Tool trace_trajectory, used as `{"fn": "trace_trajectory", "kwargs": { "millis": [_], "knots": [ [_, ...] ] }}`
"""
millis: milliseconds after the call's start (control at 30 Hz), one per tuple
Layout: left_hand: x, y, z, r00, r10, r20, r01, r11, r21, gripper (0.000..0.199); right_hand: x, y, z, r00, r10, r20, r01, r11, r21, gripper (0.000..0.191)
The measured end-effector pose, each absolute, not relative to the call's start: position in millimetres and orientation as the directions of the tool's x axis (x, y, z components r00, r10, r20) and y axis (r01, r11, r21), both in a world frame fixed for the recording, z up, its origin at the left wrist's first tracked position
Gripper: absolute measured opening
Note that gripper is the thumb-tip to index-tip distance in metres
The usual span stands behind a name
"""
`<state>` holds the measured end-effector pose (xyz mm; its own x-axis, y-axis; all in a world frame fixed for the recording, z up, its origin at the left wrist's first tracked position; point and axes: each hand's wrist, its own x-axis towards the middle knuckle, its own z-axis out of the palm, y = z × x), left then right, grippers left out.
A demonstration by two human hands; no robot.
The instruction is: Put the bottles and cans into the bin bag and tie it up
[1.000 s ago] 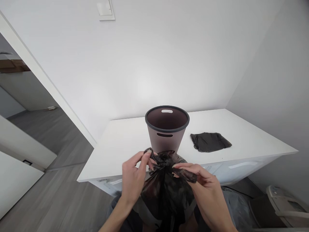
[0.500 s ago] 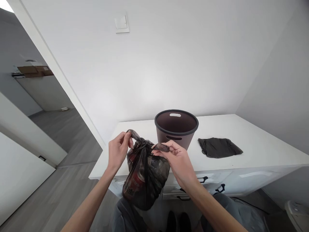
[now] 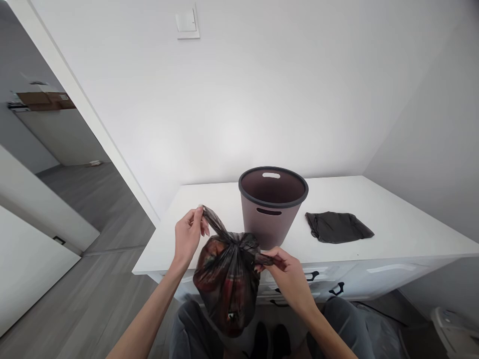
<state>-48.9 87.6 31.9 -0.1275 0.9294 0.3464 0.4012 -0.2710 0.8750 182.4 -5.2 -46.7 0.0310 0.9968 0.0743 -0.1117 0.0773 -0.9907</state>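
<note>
A full, see-through black plastic bag (image 3: 228, 284) hangs in front of the cabinet's edge, its neck gathered and twisted, with reddish items showing through. My left hand (image 3: 189, 232) pinches one stretched handle of it at the upper left. On the right, my right hand (image 3: 286, 269) grips the other handle, lower down. Just behind the bag stands a brownish-purple bin (image 3: 267, 227) with a dark rim and handle slots; its visible interior shows no bag. A folded black bag (image 3: 339, 227) lies flat to the right of the bin.
The white cabinet top (image 3: 337, 194) runs along the wall, with black drawer handles below its front edge. A light switch (image 3: 187, 22) is on the wall. At the left is a doorway with cardboard boxes (image 3: 47, 100) beyond. A whitish object (image 3: 454, 329) stands at the lower right.
The filled bag has turned and dropped slightly. My right hand has moved down and right, and the handles are pulled farther apart. The view has shifted a little.
</note>
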Motion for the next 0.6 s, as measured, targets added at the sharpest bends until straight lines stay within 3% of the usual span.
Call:
{"fn": "trace_trajectory", "kwargs": {
  "millis": [133, 200, 267, 367, 600],
  "knots": [
    [-26.3, 60.4, 67.8, 0.064, 0.917, 0.393, 0.345, -0.390, 0.854, 0.046, 170.4, 10.4, -34.7, -0.154, 0.972, 0.178, 0.190, 0.206, -0.960, 0.024],
    [-17.9, 47.6, 83.2, 0.158, 0.905, 0.395, 0.337, -0.426, 0.840, 0.043, 161.1, 17.1, -21.1, -0.273, 0.936, 0.223, 0.379, 0.318, -0.869, 0.038],
    [-14.1, 38.0, 92.2, 0.225, 0.897, 0.379, 0.337, -0.437, 0.834, 0.042, 153.3, 19.5, -8.2, -0.371, 0.897, 0.239, 0.495, 0.409, -0.766, 0.030],
    [-17.4, 29.9, 93.7, 0.254, 0.902, 0.349, 0.328, -0.420, 0.846, 0.040, 147.9, 14.8, 4.1, -0.418, 0.872, 0.255, 0.504, 0.456, -0.734, 0.017],
    [-47.3, 29.7, 88.9, 0.145, 0.928, 0.343, 0.216, -0.368, 0.904, 0.048, 156.0, -9.0, 42.9, -0.347, 0.896, 0.277, 0.291, 0.383, -0.876, 0.012]
  ]
}}
